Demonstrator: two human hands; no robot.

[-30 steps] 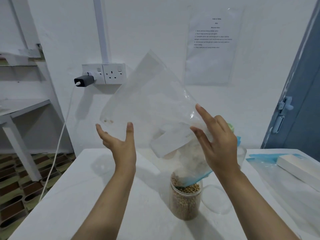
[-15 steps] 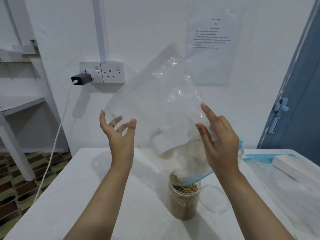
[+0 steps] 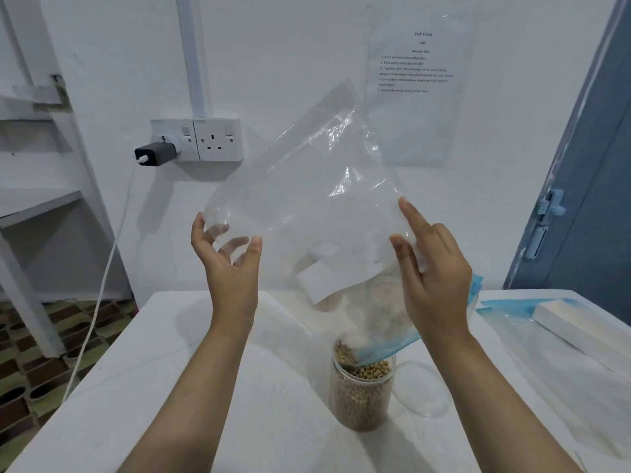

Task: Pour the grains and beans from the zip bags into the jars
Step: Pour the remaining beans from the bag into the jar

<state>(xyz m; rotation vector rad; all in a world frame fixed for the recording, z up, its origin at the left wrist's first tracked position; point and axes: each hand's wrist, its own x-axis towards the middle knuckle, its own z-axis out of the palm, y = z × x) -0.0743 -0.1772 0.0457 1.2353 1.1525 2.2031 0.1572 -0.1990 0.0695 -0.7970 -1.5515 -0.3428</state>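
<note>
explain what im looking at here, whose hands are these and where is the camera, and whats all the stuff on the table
There is no machine here: a person works with bare hands, and the one camera sits on their head, looking forward and down, so you see the arms from their own viewpoint.

Both hands hold up a large clear zip bag, tipped so its blue zip mouth points down into an open jar that is nearly full of beans. The bag looks almost empty. The left hand steadies the raised corner with fingers behind the plastic. The right hand pinches the side nearer the mouth.

The jar stands on a white table. Right of it lies what appears to be the jar's clear lid. Farther right lie another blue-edged bag and a long white box.
</note>
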